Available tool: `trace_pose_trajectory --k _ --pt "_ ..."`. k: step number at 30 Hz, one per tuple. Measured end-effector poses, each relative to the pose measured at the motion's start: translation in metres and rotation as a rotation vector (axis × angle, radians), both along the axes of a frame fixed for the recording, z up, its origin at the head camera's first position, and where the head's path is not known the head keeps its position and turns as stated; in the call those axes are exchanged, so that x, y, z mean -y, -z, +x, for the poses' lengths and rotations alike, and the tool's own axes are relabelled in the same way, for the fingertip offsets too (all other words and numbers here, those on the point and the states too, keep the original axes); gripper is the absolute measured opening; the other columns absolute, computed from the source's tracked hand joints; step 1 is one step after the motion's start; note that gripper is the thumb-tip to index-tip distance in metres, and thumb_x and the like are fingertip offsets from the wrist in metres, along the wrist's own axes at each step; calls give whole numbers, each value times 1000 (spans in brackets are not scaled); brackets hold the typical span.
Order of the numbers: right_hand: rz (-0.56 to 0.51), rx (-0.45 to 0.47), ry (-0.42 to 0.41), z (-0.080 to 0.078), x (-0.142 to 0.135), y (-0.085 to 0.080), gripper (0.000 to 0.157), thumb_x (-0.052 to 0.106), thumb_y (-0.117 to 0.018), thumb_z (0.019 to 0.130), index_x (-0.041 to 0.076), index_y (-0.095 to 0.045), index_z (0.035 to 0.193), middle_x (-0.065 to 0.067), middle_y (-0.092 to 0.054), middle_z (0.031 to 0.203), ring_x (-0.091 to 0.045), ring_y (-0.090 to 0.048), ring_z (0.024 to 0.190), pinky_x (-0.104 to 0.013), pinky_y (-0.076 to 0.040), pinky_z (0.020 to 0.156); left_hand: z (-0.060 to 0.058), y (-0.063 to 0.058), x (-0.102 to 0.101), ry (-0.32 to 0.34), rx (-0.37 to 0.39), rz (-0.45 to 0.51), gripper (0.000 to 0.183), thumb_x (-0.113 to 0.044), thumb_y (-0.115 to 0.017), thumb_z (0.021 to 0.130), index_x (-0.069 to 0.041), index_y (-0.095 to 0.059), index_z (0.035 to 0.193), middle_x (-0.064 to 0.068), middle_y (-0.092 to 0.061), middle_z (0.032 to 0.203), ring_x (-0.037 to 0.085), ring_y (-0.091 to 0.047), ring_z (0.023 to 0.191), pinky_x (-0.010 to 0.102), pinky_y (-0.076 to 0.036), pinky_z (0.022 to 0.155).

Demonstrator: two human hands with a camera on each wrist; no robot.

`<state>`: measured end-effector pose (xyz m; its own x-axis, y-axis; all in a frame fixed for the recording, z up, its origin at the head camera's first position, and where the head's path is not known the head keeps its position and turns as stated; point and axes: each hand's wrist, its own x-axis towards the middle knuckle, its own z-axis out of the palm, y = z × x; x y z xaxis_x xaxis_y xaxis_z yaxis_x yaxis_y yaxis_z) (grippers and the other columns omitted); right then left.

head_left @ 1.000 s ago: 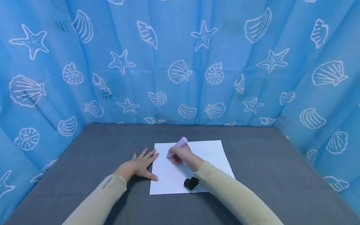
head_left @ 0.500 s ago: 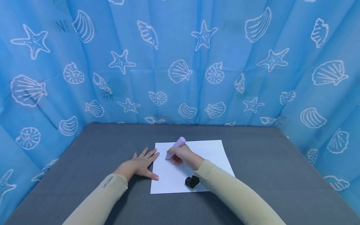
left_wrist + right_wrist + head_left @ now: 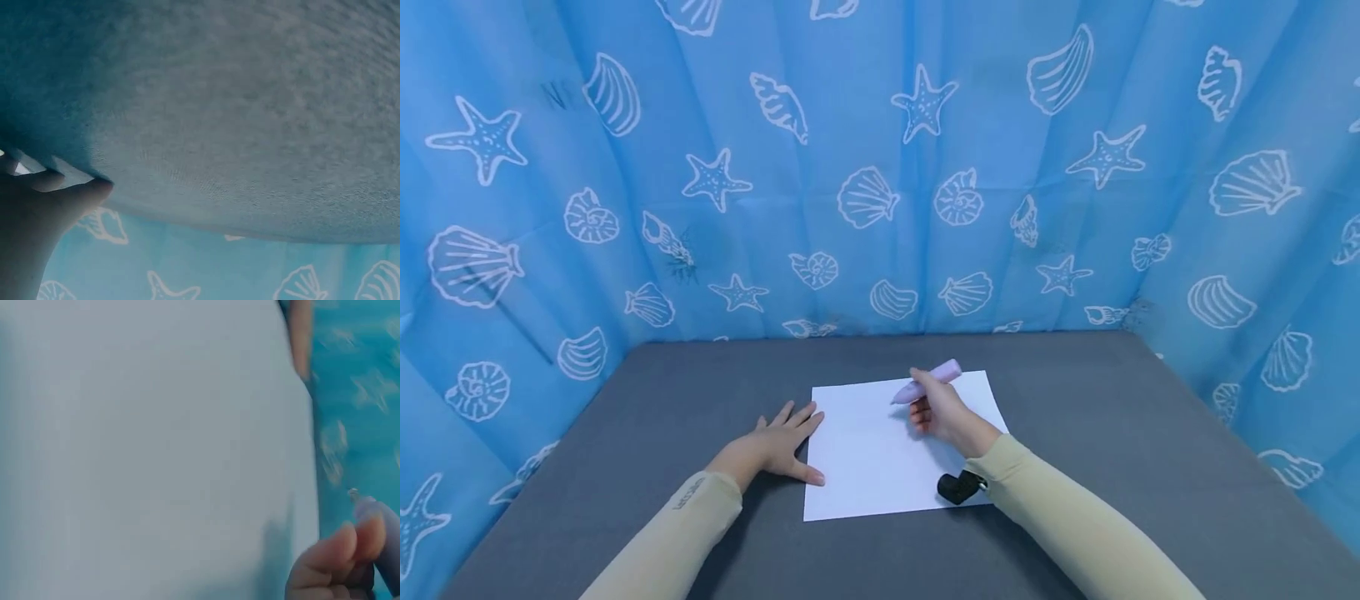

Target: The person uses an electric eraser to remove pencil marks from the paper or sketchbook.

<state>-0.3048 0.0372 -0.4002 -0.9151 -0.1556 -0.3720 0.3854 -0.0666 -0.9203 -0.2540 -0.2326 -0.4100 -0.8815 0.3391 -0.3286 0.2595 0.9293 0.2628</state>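
Observation:
A sheet of white paper (image 3: 850,458) lies on the grey-covered table. My right hand (image 3: 946,417) pinches a thick lilac pen (image 3: 943,372) over the paper's upper right part, its point facing left. In the right wrist view, the fingertips (image 3: 342,545) grip the pen (image 3: 391,540) close behind its small metal tip. My left hand (image 3: 775,446) rests with spread fingers at the paper's left edge, thumb and fingertips on the sheet. The left wrist view catches that hand (image 3: 37,212) at the lower left, dark against the cloth.
A black wrist camera (image 3: 957,487) hangs under the right sleeve, over the paper's lower right. The grey table (image 3: 1075,392) reaches back to a blue curtain (image 3: 880,250) with white shells and starfish, which also closes off both sides.
My right hand has carried the pen to the right, away from the sheet's upper left, and its tip has come up from the paper. The left hand has stayed put. The head view has shifted slightly.

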Motion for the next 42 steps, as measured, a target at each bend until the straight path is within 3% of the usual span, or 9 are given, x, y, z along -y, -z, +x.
trace_pose_trajectory --k 5,8,12,15,20,26,33,38,42 --pt "19 -7 100 0 -59 -3 27 26 -55 98 -1 -51 93 -1 -46 62 -10 -42 53 -22 -38 50 6 3 8 -17 3 9 110 -62 -75 74 -10 -22 155 12 -11 162 42 -4 146 70 -10 107" --pt "1 -9 67 2 -96 -2 27 24 -57 98 -2 -52 102 -2 -53 68 -11 -51 57 -22 -44 54 10 4 13 -17 3 32 110 -59 -76 74 -5 -23 154 17 -12 161 43 -6 145 71 -12 106" --pt "-115 9 -7 9 -134 1 35 31 -40 103 -1 -41 118 -4 -63 80 -15 -62 69 -27 -50 63 19 5 20 -28 -9 91 112 -54 -79 73 0 -22 153 23 -9 160 45 -8 144 70 -13 107" --pt "-143 11 2 14 -148 4 32 28 -35 102 -1 -40 115 -4 -63 78 -14 -61 67 -26 -49 62 23 4 25 -58 -28 142 110 -49 -83 71 2 -27 151 26 -5 159 49 -8 143 68 -16 107" --pt "-151 -9 76 18 -165 8 16 19 -46 100 7 -54 95 -2 -65 72 -13 -64 62 -25 -51 59 25 -1 27 -107 -32 143 101 -45 -84 71 2 -37 146 29 -9 157 50 -11 142 65 -20 108" --pt "-243 50 19 29 -189 9 27 22 -35 103 -1 -38 116 -7 -69 81 -19 -69 73 -31 -54 65 28 -3 22 -108 -81 77 87 -44 -81 76 2 -46 141 28 -31 151 46 -27 139 60 -27 108" --pt "325 -58 -19 49 -200 -1 39 17 -53 98 -17 -44 117 -1 -63 69 -7 -60 57 -21 -51 54 44 -4 20 -82 -159 24 71 -44 -74 83 1 -55 134 25 -46 142 42 -41 132 57 -33 105" --pt "688 -215 -108 51 -192 -5 26 17 -58 95 -8 -60 89 0 -56 68 -11 -53 59 -26 -46 52 65 -7 23 -85 -154 6 69 -48 -72 83 -1 -58 132 23 -49 140 41 -44 130 61 -34 102" --pt "847 -261 -156 51 -181 -3 26 18 -61 94 -3 -63 79 -2 -50 65 -14 -48 59 -27 -43 51 80 -10 22 -79 -127 11 69 -51 -72 81 -3 -60 130 20 -52 138 40 -47 128 64 -35 99"
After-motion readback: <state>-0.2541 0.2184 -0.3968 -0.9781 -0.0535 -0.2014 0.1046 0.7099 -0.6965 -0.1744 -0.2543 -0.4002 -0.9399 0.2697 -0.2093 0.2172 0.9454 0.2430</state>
